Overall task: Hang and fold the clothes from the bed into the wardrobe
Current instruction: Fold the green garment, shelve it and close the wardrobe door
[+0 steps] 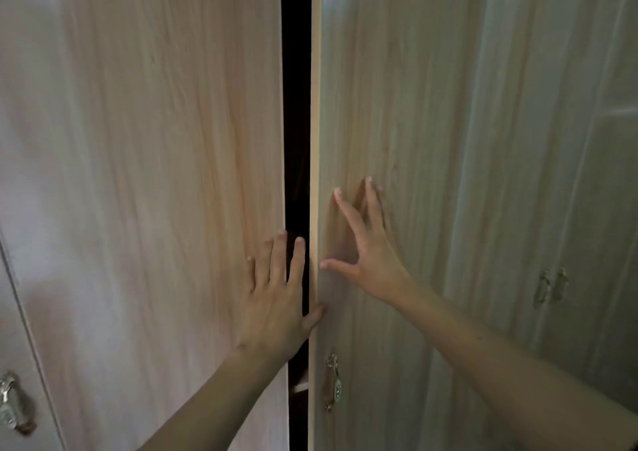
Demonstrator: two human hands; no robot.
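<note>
Two pale wooden wardrobe doors fill the view, with a narrow dark gap (296,139) between them. My left hand (276,298) lies flat on the left door (145,174) at its inner edge, fingers straight, thumb reaching across to the right door's edge. My right hand (369,250) presses the right door (407,105) with spread straight fingers. Inside the gap only darkness and a bit of shelf (299,386) show. No clothes or bed are in view.
A metal handle (333,381) hangs on the right door below my hands. Another handle (12,402) sits on a door at the far left, and a pair of handles (550,286) on doors at the far right.
</note>
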